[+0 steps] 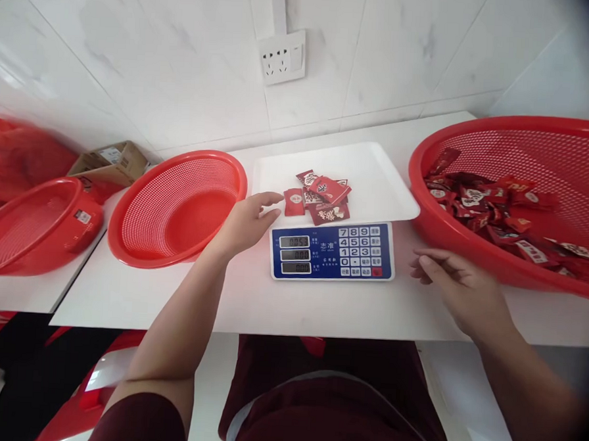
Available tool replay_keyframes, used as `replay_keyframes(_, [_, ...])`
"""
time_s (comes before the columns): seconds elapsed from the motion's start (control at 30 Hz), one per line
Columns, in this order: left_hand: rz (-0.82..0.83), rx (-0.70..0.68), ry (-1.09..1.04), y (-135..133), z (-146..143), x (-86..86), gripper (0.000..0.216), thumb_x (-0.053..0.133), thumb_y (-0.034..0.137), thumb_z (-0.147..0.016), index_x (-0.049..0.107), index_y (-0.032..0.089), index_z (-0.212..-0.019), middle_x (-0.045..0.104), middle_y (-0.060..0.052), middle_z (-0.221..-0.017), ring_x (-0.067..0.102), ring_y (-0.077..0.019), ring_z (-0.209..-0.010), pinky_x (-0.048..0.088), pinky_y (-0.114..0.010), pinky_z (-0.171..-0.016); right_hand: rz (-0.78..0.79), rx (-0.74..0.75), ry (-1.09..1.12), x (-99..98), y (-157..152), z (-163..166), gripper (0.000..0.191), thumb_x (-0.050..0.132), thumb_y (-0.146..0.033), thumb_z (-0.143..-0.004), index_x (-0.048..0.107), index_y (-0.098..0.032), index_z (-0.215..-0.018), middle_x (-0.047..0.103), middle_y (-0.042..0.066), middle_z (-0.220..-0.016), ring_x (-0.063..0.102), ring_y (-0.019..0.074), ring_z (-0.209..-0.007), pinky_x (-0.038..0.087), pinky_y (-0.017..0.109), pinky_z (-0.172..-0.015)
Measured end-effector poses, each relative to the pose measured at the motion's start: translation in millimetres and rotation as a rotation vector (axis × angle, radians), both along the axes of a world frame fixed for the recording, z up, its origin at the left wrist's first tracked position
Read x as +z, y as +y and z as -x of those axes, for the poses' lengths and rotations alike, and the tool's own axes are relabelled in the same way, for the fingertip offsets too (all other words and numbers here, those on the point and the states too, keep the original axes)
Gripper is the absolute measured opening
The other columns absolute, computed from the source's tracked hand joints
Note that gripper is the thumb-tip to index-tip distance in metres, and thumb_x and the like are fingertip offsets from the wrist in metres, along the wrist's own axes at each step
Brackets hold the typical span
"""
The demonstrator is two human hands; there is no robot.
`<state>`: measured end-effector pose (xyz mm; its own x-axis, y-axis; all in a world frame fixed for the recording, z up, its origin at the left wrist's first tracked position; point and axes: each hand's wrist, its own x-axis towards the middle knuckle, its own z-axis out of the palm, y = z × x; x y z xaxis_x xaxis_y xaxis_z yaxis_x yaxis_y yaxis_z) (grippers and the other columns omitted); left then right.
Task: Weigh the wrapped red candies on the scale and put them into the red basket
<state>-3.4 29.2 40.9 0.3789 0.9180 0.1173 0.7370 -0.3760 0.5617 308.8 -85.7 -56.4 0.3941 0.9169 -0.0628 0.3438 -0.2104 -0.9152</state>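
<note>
From here I see a small heap of red sachets (320, 197) lying on the white tray (375, 179) of the blue-faced electronic scale (332, 250), whose top display shows a reading (the digits are too blurred for me to trust). My left hand (247, 223) is open with fingers stretched out, fingertips at the tray's edge just beside the nearest sachet, gripping nothing. My right hand (461, 288) hovers loosely open and empty over the table, near the rim of the large red basket (471, 239) that holds many more sachets. The red colander (176, 208) on the left has nothing in it, so I judge one portion is on the scale and no portion has gone over yet
</note>
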Motion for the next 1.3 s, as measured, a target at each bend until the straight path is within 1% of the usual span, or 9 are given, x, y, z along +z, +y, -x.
replay_keyframes(0.17, [-0.08, -0.054, -0.023, 11.3, -29.8, -4.7, 0.034, 0.051, 0.033, -0.09, 0.055, 0.02, -0.122, 0.061, -0.006, -0.125, 0.052, -0.0209, -0.117, 0.044, -0.036, -0.097, 0.002, -0.078, 0.186, -16.6, 8.9, -4.5, 0.026, 0.059, -0.049, -0.078, 0.062, -0.026, -0.091, 0.065, 0.006, -0.08, 0.061, 0.0207, -0.071, 0.05, 0.033, -0.067])
replay_keyframes(0.37, [-0.119, -0.246, 0.083, 25.6, -71.3, -1.2, 0.047, 0.057, 0.033, -0.087, 0.046, 0.019, -0.13, 0.05, -0.009, -0.136, 0.035, -0.0252, -0.132, 0.034, -0.04, -0.106, 0.054, -0.052, 0.066, -14.0, 9.7, 4.9, 0.031, 0.057, -0.048, -0.076, 0.062, -0.024, -0.094, 0.068, 0.007, -0.084, 0.065, 0.023, -0.078, 0.053, 0.035, -0.072])
replay_keyframes(0.5, [-0.086, -0.271, 0.188, 32.7, -87.1, 2.8, 0.053, 0.06, 0.039, -0.084, 0.045, 0.018, -0.13, 0.05, -0.011, -0.132, 0.043, -0.0271, -0.123, 0.038, -0.041, -0.101, 0.042, -0.075, 0.034, -24.5, 9.3, 2.4, 0.04, 0.056, -0.05, -0.07, 0.064, -0.019, -0.093, 0.069, 0.007, -0.078, 0.066, 0.0208, -0.07, 0.054, 0.034, -0.069])
replay_keyframes(0.63, [-0.068, -0.238, 0.185, 36.1, -91.9, 4.1, 0.046, 0.061, 0.038, -0.082, 0.051, 0.021, -0.124, 0.053, -0.009, -0.124, 0.049, -0.0259, -0.115, 0.043, -0.041, -0.095, 0.041, -0.049, -0.002, -35.9, 8.2, -2.8, 0.042, 0.056, -0.053, -0.07, 0.066, -0.02, -0.094, 0.071, 0.007, -0.081, 0.067, 0.0205, -0.071, 0.054, 0.032, -0.067])
replay_keyframes(0.83, [-0.06, -0.222, 0.069, 44.9, -87.4, 4.0, 0.028, 0.055, 0.026, -0.082, 0.058, 0.019, -0.109, 0.058, -0.007, -0.116, 0.052, -0.0214, -0.11, 0.045, -0.035, -0.093, 0.062, -0.015, -0.04, -38.3, 8.6, -2.0, 0.043, 0.054, -0.055, -0.071, 0.066, -0.021, -0.095, 0.072, 0.005, -0.081, 0.067, 0.0209, -0.074, 0.054, 0.031, -0.07])
replay_keyframes(0.9, [-0.025, -0.212, 0.084, 46.9, -85.9, 5.6, 0.035, 0.055, 0.025, -0.081, 0.056, 0.019, -0.115, 0.056, -0.008, -0.121, 0.05, -0.0223, -0.113, 0.043, -0.036, -0.096, 0.058, -0.009, -0.051, -39.5, 9.5, -1.9, 0.042, 0.054, -0.055, -0.072, 0.066, -0.021, -0.095, 0.072, 0.005, -0.085, 0.068, 0.0214, -0.077, 0.054, 0.031, -0.072])
replay_keyframes(1.03, [0.03, -0.246, 0.197, 49.5, -86.0, 9.9, 0.056, 0.052, 0.026, -0.08, 0.042, 0.022, -0.135, 0.042, -0.007, -0.141, 0.034, -0.0277, -0.129, 0.036, -0.043, -0.103, 0.056, -0.011, -0.067, -40.4, 10.8, -2.5, 0.043, 0.054, -0.055, -0.071, 0.066, -0.022, -0.095, 0.073, 0.005, -0.087, 0.069, 0.0221, -0.079, 0.054, 0.031, -0.071])
replay_keyframes(1.17, [0.026, -0.299, 0.272, 54.8, -89.0, 12.8, 0.049, 0.054, 0.033, -0.082, 0.05, 0.022, -0.129, 0.052, -0.006, -0.128, 0.038, -0.0275, -0.122, 0.038, -0.04, -0.1, 0.045, -0.021, -0.061, -36.9, 11.2, -1.0, 0.041, 0.054, -0.054, -0.069, 0.067, -0.021, -0.092, 0.073, 0.005, -0.082, 0.069, 0.0211, -0.074, 0.055, 0.03, -0.07])
replay_keyframes(1.3, [0.052, -0.299, 0.263, 62.8, -89.1, 12.9, 0.049, 0.061, 0.04, -0.079, 0.054, 0.023, -0.124, 0.053, -0.006, -0.121, 0.041, -0.0275, -0.117, 0.041, -0.039, -0.095, 0.024, -0.006, -0.068, -38.5, 11.3, -1.0, 0.04, 0.054, -0.053, -0.071, 0.067, -0.021, -0.092, 0.073, 0.005, -0.085, 0.069, 0.0211, -0.075, 0.055, 0.029, -0.068])
